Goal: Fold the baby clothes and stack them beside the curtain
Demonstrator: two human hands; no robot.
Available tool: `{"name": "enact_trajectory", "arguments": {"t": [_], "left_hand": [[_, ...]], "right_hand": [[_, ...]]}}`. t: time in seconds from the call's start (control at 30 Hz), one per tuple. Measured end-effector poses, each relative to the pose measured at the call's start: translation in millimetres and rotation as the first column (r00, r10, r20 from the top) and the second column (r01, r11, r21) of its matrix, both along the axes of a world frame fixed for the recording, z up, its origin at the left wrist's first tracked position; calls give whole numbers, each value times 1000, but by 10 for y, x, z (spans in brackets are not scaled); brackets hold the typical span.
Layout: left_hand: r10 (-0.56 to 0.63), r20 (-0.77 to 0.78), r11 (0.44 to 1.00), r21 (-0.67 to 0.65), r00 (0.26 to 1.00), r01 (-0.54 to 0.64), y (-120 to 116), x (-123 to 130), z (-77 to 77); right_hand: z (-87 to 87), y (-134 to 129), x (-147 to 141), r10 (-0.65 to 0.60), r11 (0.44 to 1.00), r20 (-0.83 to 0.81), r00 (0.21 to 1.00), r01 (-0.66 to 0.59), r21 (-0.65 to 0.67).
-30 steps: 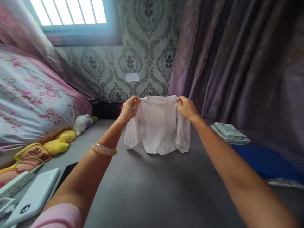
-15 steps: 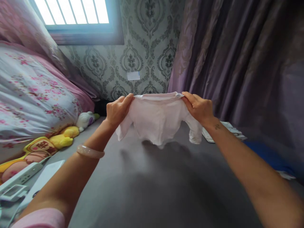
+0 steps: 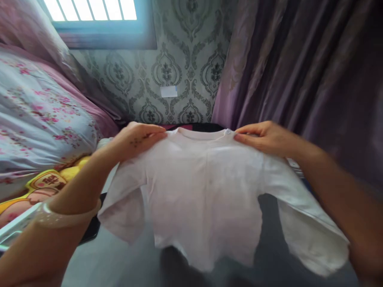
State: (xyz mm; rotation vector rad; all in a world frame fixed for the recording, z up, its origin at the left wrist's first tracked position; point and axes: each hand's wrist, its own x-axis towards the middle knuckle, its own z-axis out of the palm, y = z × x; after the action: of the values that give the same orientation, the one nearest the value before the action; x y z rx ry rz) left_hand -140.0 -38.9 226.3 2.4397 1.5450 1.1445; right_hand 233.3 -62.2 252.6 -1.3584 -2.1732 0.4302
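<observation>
A small pale long-sleeved shirt (image 3: 203, 195) hangs spread out in front of me, neckline at the top and both sleeves drooping to the sides. My left hand (image 3: 139, 139) pinches its left shoulder beside the collar. At the other shoulder, my right hand (image 3: 263, 137) pinches the cloth between thumb and fingers. The lower hem is uneven and hangs over the grey bed sheet (image 3: 119, 259). A pale bangle (image 3: 67, 217) circles my left forearm.
On the left lie a floral bedding pile (image 3: 44, 111), a yellow plush toy (image 3: 48, 181) and a dark flat object (image 3: 91, 231), partly hidden by my arm. Ahead is a patterned wall (image 3: 191, 79); a purple curtain (image 3: 269, 71) hangs at the right.
The shirt has come closer to me and now looks larger, its body and sleeves spread wider. Both hands have moved nearer and farther apart, still gripping the shoulders.
</observation>
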Motion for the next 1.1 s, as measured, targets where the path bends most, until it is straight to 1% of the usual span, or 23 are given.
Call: {"name": "enact_trajectory", "arguments": {"t": [0.03,0.07,0.1,0.17,0.27,0.33,0.4,0.43,0.5,0.63,0.73,0.8,0.93,1.03,1.1], "left_hand": [[-80,-79,995,-64,994,75,112,12,-137],[-137,-145,985,-126,980,119,222,31,-299],[-170,-194,974,-183,966,135,329,55,-482],[-176,-276,959,-265,945,101,526,113,-883],[-175,-359,921,-388,917,24,765,203,-1464],[-162,-378,902,-430,912,-18,881,255,-1761],[-141,-381,889,-456,914,-53,968,298,-1955],[-128,-380,883,-464,916,-68,1005,314,-2018],[-103,-380,878,-469,919,-95,1079,334,-2095],[-86,-398,873,-471,913,-124,1251,350,-2172],[-70,-405,870,-472,911,-143,1392,363,-2188],[-62,-412,872,-465,909,-152,1484,377,-2169],[-42,-423,899,-412,905,-150,1671,423,-2127],[1,-426,907,-380,905,-180,1786,473,-2181],[16,-411,893,-404,912,-198,1822,491,-2250]], "right_hand": [[-143,139,7,41,999,37,998,-40,-36],[-318,278,13,73,995,78,994,-68,-72],[-518,410,17,70,995,110,991,-61,-82],[-958,638,8,40,996,192,981,-23,-89],[-1576,866,-53,-44,990,357,933,87,-107],[-1877,963,-110,-83,984,441,894,143,-105],[-2070,1043,-163,-106,978,501,859,181,-103],[-2132,1082,-184,-113,975,521,846,194,-103],[-2212,1167,-215,-120,971,544,831,213,-111],[-2310,1351,-238,-100,964,555,826,219,-152],[-2361,1488,-230,-102,960,548,830,227,-165],[-2372,1580,-214,-112,960,541,833,231,-157],[-2396,1757,-185,-138,963,524,841,238,-129],[-2494,1868,-179,-168,958,497,851,261,-123],[-2578,1933,-155,-199,947,441,875,289,-144]]}}
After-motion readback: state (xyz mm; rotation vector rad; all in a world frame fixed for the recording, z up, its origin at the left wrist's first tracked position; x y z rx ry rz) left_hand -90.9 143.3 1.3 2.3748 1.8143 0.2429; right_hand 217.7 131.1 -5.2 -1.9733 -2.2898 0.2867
